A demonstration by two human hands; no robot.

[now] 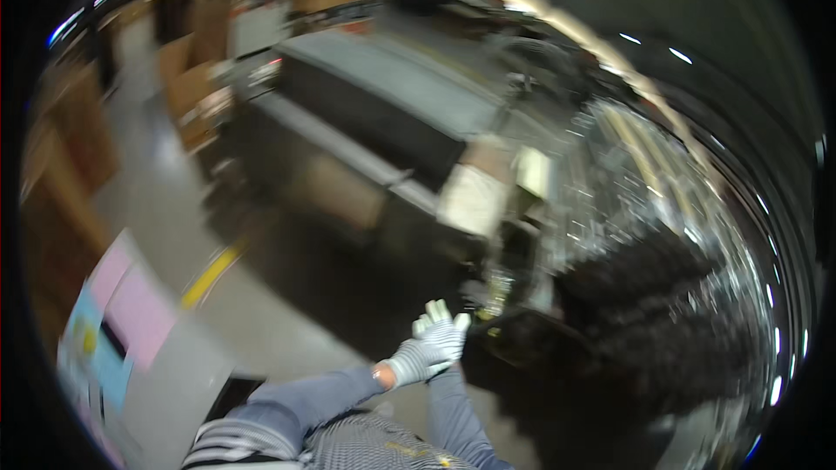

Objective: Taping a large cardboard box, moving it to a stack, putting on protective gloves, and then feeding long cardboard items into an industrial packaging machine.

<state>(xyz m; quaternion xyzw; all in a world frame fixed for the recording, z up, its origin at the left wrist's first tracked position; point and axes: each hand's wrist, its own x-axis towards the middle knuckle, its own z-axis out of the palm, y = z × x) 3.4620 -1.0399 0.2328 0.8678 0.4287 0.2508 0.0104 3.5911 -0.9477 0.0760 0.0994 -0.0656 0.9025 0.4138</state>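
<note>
Both hands wear knitted gloves with grey and white stripes and pale fingertips. My left hand [422, 357] reaches across from the lower left, with a strip of bare wrist between glove and sleeve. It lies over my right hand [440, 320] and looks closed round its glove. The pale fingers of my right hand point up and stand slightly apart, with nothing visible in them. Motion blur smears where one glove ends and the other begins.
Beyond my hands stands a long dark machine [374, 122] with a pale top. Dark bundled material [644, 296] and shiny wrapped stacks [601, 165] fill the right. Cardboard boxes [187, 87], a yellow floor line [209, 277] and pink and blue sheets [131, 309] are at left.
</note>
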